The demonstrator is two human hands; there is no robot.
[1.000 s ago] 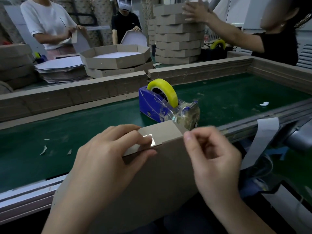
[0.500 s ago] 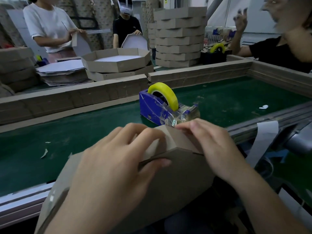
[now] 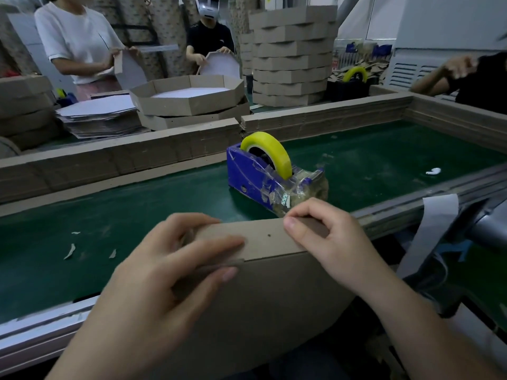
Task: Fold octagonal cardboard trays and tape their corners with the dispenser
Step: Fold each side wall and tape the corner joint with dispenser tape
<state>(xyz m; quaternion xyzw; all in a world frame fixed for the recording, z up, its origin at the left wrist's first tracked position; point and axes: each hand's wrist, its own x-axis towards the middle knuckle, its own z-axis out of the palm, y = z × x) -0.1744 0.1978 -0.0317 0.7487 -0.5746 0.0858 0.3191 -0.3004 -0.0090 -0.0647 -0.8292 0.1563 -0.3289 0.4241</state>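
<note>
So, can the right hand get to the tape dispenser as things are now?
Probably yes. The tape dispenser stands on the belt just beyond the right hand, nothing between them. That hand pinches the edge of the cardboard tray, so it must let go first; the left hand holds the tray.

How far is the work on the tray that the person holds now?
Done: one side wall of the cardboard tray stands folded. In hand: the left hand and right hand grip that wall at its ends. Left: no tape shows on this part; the tape dispenser stands on the green belt behind.
</note>
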